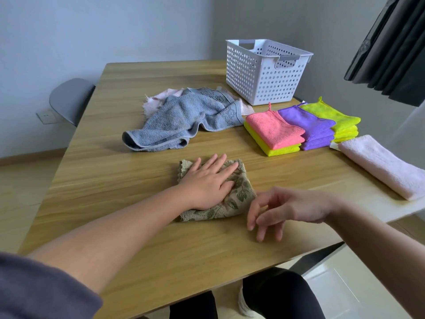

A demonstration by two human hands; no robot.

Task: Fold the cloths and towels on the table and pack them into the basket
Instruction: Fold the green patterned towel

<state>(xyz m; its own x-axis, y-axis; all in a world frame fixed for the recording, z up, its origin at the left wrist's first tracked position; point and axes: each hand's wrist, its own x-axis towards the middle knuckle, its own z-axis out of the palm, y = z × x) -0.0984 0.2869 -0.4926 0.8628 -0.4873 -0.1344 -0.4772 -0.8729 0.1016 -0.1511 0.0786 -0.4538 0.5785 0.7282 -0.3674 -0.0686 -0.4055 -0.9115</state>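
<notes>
A folded beige cloth with a green leaf print (239, 199) lies on the wooden table (115, 180) in front of me. My left hand (207, 180) presses flat on it with straight fingers. My right hand (282, 210) hovers just right of the cloth, fingers loosely spread, holding nothing. Behind lies a crumpled blue towel (184, 120) over a pale pink cloth (158, 100). The white perforated basket (264, 72) stands at the back right and looks empty.
Right of the blue towel sit folded stacks: pink on yellow (273, 132), purple (308, 125), yellow-green (333, 118). A folded pale pink towel (381, 164) lies near the table's right edge. A grey chair (69, 100) stands at the far left, dark curtains (391, 49) at the upper right.
</notes>
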